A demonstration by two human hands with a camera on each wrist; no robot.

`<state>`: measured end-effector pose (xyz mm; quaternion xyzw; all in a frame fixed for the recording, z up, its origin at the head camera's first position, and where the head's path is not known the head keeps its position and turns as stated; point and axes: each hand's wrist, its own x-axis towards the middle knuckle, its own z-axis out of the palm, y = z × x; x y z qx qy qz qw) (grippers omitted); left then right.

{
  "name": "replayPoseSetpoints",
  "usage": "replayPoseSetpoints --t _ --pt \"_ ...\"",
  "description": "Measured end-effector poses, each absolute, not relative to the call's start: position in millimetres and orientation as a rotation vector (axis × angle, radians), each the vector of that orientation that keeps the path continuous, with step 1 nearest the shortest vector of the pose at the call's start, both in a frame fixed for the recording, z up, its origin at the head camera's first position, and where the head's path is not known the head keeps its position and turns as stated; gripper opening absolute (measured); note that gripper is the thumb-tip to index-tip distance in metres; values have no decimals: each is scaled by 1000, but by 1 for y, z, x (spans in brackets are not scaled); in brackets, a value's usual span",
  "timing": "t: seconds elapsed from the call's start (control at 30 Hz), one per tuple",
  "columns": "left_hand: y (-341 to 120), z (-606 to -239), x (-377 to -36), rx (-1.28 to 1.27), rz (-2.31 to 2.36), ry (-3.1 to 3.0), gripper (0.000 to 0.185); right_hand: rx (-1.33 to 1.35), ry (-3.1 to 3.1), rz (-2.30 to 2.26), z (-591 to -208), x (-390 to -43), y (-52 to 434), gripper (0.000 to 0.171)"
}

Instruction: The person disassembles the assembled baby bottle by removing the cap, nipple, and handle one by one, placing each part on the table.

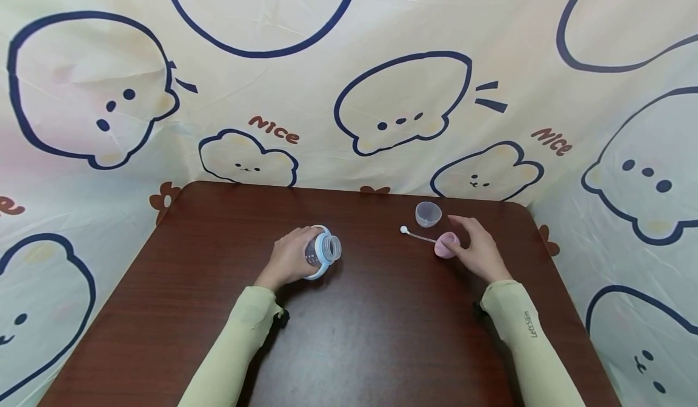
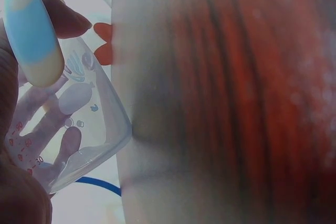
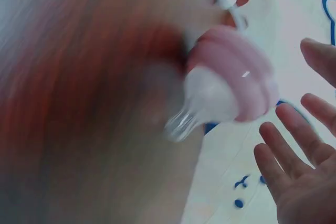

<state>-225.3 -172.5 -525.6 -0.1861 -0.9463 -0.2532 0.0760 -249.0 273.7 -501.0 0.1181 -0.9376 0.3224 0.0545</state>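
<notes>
The baby bottle (image 1: 323,251) lies on its side on the dark wooden worktop (image 1: 354,334), a little left of centre, its open mouth turned to the right. The left hand (image 1: 289,258) wraps it from the left, fingers (image 2: 65,22) curled round the body, which likely keeps the round bottle from rolling. The bottle is clear plastic with red measuring marks and printed figures, a pale blue collar at the neck and a blue-and-cream handle (image 2: 31,32) against the palm.

To the right, well apart from the bottle, the pink teat ring (image 1: 445,244) rests on the worktop with its clear teat (image 3: 202,100) fitted and a thin straw ending in a white ball (image 1: 404,229) reaching left. The right hand (image 1: 480,251) is just beside the ring, fingers (image 3: 286,145) straight and spread, gripping nothing. A clear cap (image 1: 428,213) stands just beyond, nearer the far edge. A cartoon-printed cloth (image 1: 349,92) hangs behind.
</notes>
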Motion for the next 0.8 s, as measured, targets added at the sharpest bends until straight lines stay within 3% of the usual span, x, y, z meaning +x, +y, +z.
replayPoseSetpoints --t 0.37,0.8 --pt "-172 -524 -225 -574 -752 -2813 76 446 -2830 1105 -479 -244 221 59" --pt "-172 -524 -225 -565 -753 -2824 77 701 -2845 1152 -482 -246 148 58"
